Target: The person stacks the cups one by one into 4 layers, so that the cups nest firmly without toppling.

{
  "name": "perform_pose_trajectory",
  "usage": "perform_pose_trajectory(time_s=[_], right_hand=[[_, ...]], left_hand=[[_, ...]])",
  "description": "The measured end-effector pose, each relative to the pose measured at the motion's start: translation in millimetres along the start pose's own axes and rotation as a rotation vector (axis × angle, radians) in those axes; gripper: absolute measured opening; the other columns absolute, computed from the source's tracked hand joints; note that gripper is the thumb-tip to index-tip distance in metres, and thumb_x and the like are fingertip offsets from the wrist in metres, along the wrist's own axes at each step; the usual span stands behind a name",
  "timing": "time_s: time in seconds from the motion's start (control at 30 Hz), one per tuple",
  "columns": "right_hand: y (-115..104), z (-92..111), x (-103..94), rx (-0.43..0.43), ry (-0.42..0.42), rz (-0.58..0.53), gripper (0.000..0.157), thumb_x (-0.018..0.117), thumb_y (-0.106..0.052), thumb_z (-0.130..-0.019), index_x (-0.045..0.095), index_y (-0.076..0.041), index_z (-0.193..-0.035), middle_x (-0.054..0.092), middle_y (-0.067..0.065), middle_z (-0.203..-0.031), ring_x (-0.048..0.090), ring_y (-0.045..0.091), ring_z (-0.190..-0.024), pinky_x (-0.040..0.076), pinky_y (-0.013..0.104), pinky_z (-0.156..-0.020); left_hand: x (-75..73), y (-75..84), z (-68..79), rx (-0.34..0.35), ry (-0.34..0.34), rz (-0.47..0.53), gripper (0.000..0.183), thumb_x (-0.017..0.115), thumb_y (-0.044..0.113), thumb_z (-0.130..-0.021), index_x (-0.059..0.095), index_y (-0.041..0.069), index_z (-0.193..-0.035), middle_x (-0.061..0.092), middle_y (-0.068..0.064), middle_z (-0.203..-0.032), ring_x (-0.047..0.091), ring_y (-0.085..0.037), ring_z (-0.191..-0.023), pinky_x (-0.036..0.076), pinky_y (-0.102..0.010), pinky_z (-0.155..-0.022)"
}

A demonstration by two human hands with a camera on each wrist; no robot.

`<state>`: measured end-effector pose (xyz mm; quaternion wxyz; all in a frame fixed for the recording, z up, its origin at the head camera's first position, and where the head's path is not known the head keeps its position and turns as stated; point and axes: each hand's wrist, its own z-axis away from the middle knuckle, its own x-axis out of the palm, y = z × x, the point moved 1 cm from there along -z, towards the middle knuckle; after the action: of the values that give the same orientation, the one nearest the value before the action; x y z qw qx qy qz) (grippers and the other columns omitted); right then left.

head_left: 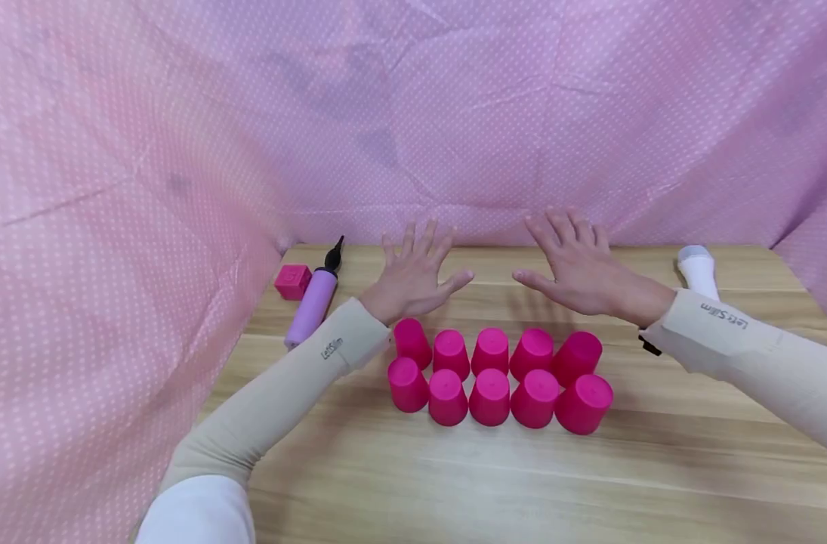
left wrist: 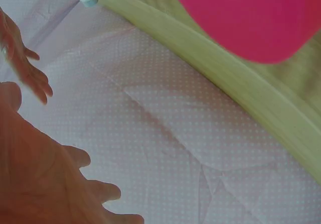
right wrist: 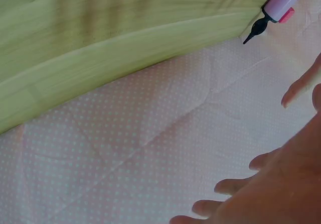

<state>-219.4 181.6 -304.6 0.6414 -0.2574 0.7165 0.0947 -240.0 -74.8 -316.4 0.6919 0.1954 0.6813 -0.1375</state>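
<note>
Several bright pink cups stand upside down in two rows on the wooden table; one front cup [head_left: 489, 398] is mid-row and one back cup [head_left: 490, 352] is behind it. Beyond the back row my left hand [head_left: 416, 273] is held palm down with its fingers spread, holding nothing. My right hand [head_left: 576, 264] is spread likewise, to the right of the left one and also holding nothing. Both hands appear raised over the far part of the table, apart from the cups. In the left wrist view a pink cup [left wrist: 251, 18] shows large at the top.
A lilac hand pump [head_left: 313, 306] with a black nozzle lies at the left, beside a pink cube [head_left: 293, 281]. Toward the far right lies a white, flashlight-like object [head_left: 697, 272]. A pink dotted cloth [head_left: 481, 113] hangs behind the table [head_left: 467, 491] and along its sides.
</note>
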Motion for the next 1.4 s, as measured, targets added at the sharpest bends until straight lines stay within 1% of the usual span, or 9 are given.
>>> perform_pose_trajectory(time_s=[0.07,0.13,0.27,0.4,0.67,0.97,1.07,1.23,1.4], right_hand=[[-4.2,-1.6,4.1,-0.092,0.022,-0.038,0.078,0.054,-0.052,-0.09,0.025,-0.01,-0.148,0.025,0.02,-0.147,0.018,0.043,-0.134,0.014,0.065,-0.102],[-11.0,-2.8,9.3,-0.231,0.032,-0.076,0.069,0.063,-0.044,-0.088,0.039,-0.006,-0.14,0.04,0.016,-0.139,0.034,0.037,-0.128,0.026,0.057,-0.102],[-28.3,-2.8,22.6,-0.497,-0.046,-0.126,0.048,0.077,-0.03,-0.079,0.06,-0.008,-0.119,0.059,0.004,-0.115,0.054,0.023,-0.107,0.045,0.042,-0.09],[-41.7,0.2,36.7,-0.616,-0.162,-0.14,0.039,0.08,-0.025,-0.076,0.065,-0.01,-0.108,0.06,0.001,-0.106,0.055,0.018,-0.098,0.049,0.035,-0.082],[-44.9,3.4,47.1,-0.569,-0.222,-0.119,0.039,0.084,-0.02,-0.07,0.066,-0.01,-0.104,0.06,0.001,-0.101,0.054,0.016,-0.091,0.05,0.031,-0.077],[-44.1,1.2,47.8,-0.579,-0.225,-0.146,0.037,0.083,-0.016,-0.071,0.066,-0.01,-0.103,0.061,0.0,-0.099,0.056,0.015,-0.091,0.051,0.03,-0.077],[-42.3,1.0,44.9,-0.594,-0.193,-0.164,0.036,0.083,-0.015,-0.071,0.066,-0.01,-0.102,0.061,0.0,-0.098,0.057,0.016,-0.091,0.051,0.031,-0.078],[-33.0,-5.8,31.1,-0.562,-0.097,-0.162,0.033,0.083,-0.015,-0.071,0.066,-0.01,-0.098,0.06,-0.001,-0.096,0.058,0.016,-0.088,0.051,0.032,-0.076],[-6.1,-24.2,17.5,-0.45,-0.024,-0.174,0.025,0.081,-0.012,-0.073,0.065,-0.009,-0.091,0.06,-0.001,-0.087,0.056,0.015,-0.079,0.05,0.033,-0.071]], left_hand=[[0.4,-1.8,3.4,0.08,-0.001,0.016,0.081,0.026,0.07,-0.09,0.008,0.023,-0.153,0.004,-0.008,-0.157,-0.004,-0.034,-0.141,-0.001,-0.063,-0.105],[0.2,-3.6,9.0,0.21,0.001,0.029,0.075,0.037,0.062,-0.092,0.022,0.018,-0.151,0.02,-0.008,-0.154,0.011,-0.032,-0.14,0.009,-0.057,-0.109],[2.3,-7.5,25.5,0.481,-0.035,0.004,0.052,0.058,0.043,-0.091,0.052,0.012,-0.133,0.052,-0.005,-0.131,0.042,-0.023,-0.121,0.034,-0.038,-0.101],[9.0,-8.5,40.7,0.589,-0.122,0.004,0.044,0.07,0.038,-0.084,0.063,0.012,-0.119,0.062,-0.001,-0.113,0.05,-0.016,-0.102,0.043,-0.027,-0.087],[15.4,-1.5,46.3,0.596,-0.147,-0.023,0.042,0.076,0.032,-0.08,0.065,0.013,-0.116,0.062,0.001,-0.104,0.049,-0.014,-0.095,0.043,-0.023,-0.082],[19.3,0.7,44.4,0.566,-0.168,-0.022,0.043,0.078,0.029,-0.079,0.064,0.013,-0.116,0.061,0.001,-0.104,0.048,-0.013,-0.095,0.043,-0.022,-0.081],[16.7,0.4,40.5,0.555,-0.18,-0.007,0.039,0.076,0.029,-0.08,0.064,0.013,-0.114,0.06,0.002,-0.103,0.048,-0.012,-0.093,0.044,-0.021,-0.079],[2.1,-9.3,22.6,0.527,-0.143,0.045,0.033,0.076,0.026,-0.08,0.064,0.013,-0.107,0.06,0.003,-0.1,0.049,-0.012,-0.093,0.044,-0.023,-0.079],[-5.7,-23.5,-14.8,0.453,-0.111,0.094,0.029,0.077,0.024,-0.08,0.063,0.014,-0.104,0.058,0.004,-0.098,0.05,-0.014,-0.092,0.044,-0.028,-0.081]])
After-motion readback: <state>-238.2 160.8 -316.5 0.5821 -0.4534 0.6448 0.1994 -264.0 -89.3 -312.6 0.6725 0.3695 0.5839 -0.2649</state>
